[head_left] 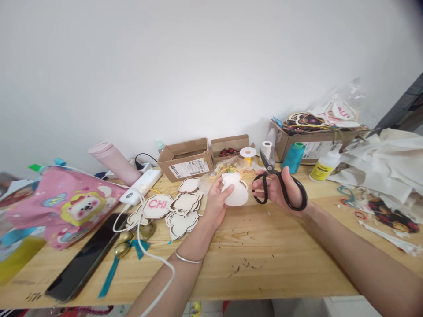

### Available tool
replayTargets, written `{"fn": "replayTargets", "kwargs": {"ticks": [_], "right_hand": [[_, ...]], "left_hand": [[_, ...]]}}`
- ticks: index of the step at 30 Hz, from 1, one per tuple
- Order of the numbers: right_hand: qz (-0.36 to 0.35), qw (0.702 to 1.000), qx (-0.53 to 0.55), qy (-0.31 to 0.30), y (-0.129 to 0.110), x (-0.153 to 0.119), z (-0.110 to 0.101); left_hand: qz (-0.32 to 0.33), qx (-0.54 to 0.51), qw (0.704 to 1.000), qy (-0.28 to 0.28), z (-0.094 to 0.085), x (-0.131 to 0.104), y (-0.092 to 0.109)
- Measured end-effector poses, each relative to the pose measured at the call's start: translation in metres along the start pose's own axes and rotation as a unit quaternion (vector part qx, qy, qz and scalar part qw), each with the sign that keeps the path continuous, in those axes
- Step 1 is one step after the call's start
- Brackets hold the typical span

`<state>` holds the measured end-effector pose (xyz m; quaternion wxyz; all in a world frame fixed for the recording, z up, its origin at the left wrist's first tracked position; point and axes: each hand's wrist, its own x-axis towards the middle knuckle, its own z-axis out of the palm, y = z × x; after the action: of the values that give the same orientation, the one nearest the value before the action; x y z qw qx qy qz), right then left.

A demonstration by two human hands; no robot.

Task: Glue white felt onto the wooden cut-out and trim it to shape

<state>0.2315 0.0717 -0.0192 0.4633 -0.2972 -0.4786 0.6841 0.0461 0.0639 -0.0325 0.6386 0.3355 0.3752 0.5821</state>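
Pinched between the thumb and fingers of my left hand [216, 200] is a white pouch-shaped cutout [236, 193], raised a little above the table. My right hand [280, 189] grips black-handled scissors [271, 169] by the loops, and the dark blades point up and away. Blades and cutout are apart. Left of my left hand lies a pile of pale cloud-shaped pieces [183, 218]. One cloud-shaped piece [157, 206] beside it carries pink "CHI" lettering.
Cardboard boxes [185, 160] line the wall, with a teal thread spool [294, 157] and a glue bottle [324, 167] at right. A phone [86, 259], white power bank [140, 185] and brass bells [122, 250] lie left. A white cable [165, 264] crosses my left forearm.
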Motion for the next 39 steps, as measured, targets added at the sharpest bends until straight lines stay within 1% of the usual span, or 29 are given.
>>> {"fn": "replayTargets", "kwargs": {"ticks": [3, 5, 10, 16, 18, 20, 23, 25, 27, 28, 31, 33, 34, 36, 38, 39], "right_hand": [[-0.019, 0.998, 0.017, 0.051, 0.000, 0.001, 0.001], [-0.031, 0.997, 0.024, 0.066, 0.003, 0.002, 0.001], [-0.021, 0.998, 0.014, 0.063, 0.008, 0.005, -0.003], [-0.027, 0.998, -0.003, 0.057, 0.008, 0.005, -0.004], [-0.032, 0.997, -0.026, 0.062, 0.005, 0.004, -0.002], [-0.041, 0.993, -0.074, 0.076, 0.003, 0.002, 0.005], [-0.049, 0.979, -0.173, 0.097, 0.001, 0.000, 0.018], [-0.050, 0.970, -0.218, 0.099, 0.004, 0.000, 0.024], [-0.053, 0.966, -0.234, 0.101, 0.008, 0.000, 0.024], [-0.057, 0.965, -0.234, 0.107, 0.009, 0.001, 0.022], [-0.080, 0.962, -0.223, 0.136, 0.008, 0.000, 0.015], [-0.100, 0.959, -0.225, 0.140, 0.004, 0.000, 0.013], [-0.108, 0.957, -0.232, 0.134, 0.002, -0.001, 0.012], [-0.119, 0.953, -0.254, 0.114, 0.002, 0.000, 0.010], [-0.132, 0.943, -0.292, 0.096, 0.004, 0.003, 0.003], [-0.143, 0.931, -0.322, 0.093, 0.005, 0.004, -0.002]], "left_hand": [[-0.009, -0.014, 1.000, 0.005, 0.001, -0.001, 0.001], [-0.016, -0.027, 0.999, 0.013, 0.001, -0.001, 0.001], [-0.033, -0.056, 0.997, 0.035, 0.001, 0.001, 0.000], [-0.042, -0.069, 0.996, 0.042, 0.000, 0.002, 0.000], [-0.040, -0.072, 0.996, 0.044, -0.001, 0.002, -0.001], [-0.029, -0.077, 0.996, 0.038, 0.000, 0.002, -0.003], [0.003, -0.092, 0.996, 0.020, 0.005, -0.001, -0.004], [0.016, -0.093, 0.995, 0.011, 0.010, -0.003, -0.004], [0.011, -0.079, 0.997, 0.005, 0.014, -0.006, -0.003], [-0.002, -0.063, 0.998, 0.001, 0.015, -0.007, -0.003], [-0.060, 0.016, 0.998, -0.012, 0.013, -0.009, -0.003], [-0.095, 0.074, 0.992, -0.038, 0.010, -0.010, -0.005], [-0.102, 0.094, 0.989, -0.052, 0.010, -0.010, -0.007], [-0.101, 0.106, 0.987, -0.073, 0.010, -0.010, -0.009], [-0.078, 0.085, 0.991, -0.065, 0.011, -0.010, -0.010], [-0.062, 0.070, 0.994, -0.052, 0.012, -0.009, -0.009]]}}
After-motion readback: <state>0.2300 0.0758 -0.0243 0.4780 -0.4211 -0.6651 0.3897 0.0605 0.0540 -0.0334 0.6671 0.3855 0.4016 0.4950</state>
